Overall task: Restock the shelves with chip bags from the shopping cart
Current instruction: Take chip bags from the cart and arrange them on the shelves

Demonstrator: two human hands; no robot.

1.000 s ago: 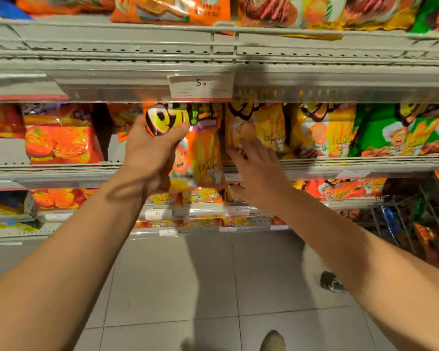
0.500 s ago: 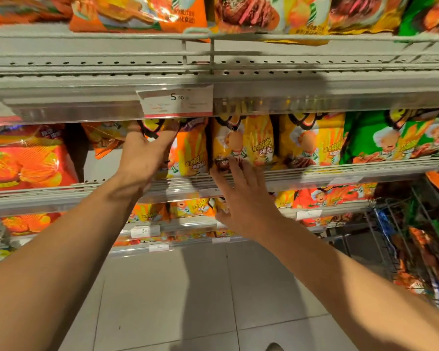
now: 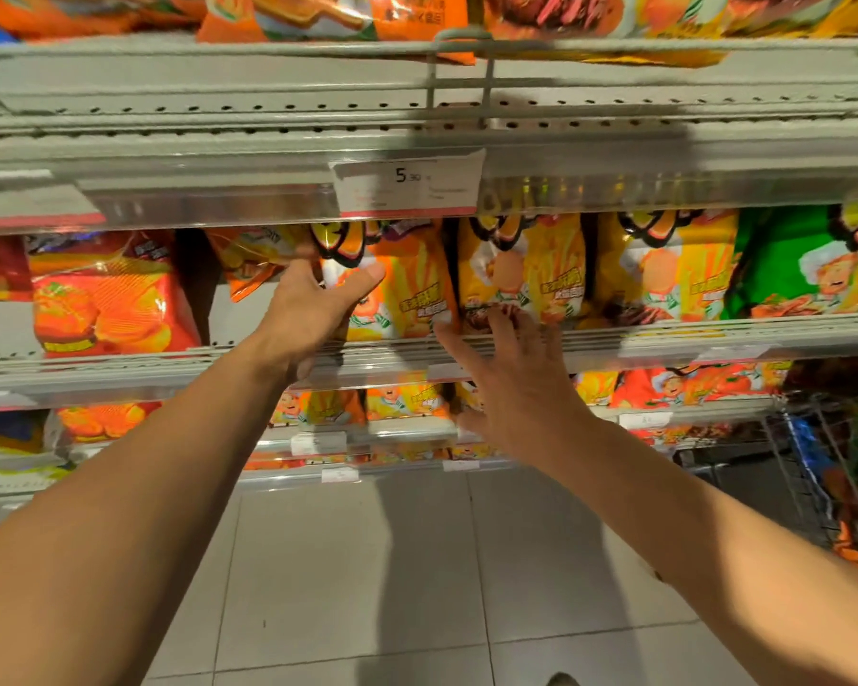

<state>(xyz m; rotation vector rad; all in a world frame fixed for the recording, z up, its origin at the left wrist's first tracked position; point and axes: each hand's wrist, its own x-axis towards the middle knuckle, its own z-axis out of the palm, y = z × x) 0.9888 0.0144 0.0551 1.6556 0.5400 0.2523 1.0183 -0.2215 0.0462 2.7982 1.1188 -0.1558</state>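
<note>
Head view showed the left hand (image 3: 313,309) gripping an orange chip bag (image 3: 397,289) upright at the middle shelf's (image 3: 120,373) front edge, nearly seated; the right hand (image 3: 516,388) hung spread, empty. More bags waited in the shopping cart (image 3: 823,467).

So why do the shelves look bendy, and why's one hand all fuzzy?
Head view: the wide-angle lens bows the shelf edge; the right hand is smeared by motion blur; the left hand on the orange chip bag looks sharper; dark arm shadows cross the floor.
</note>
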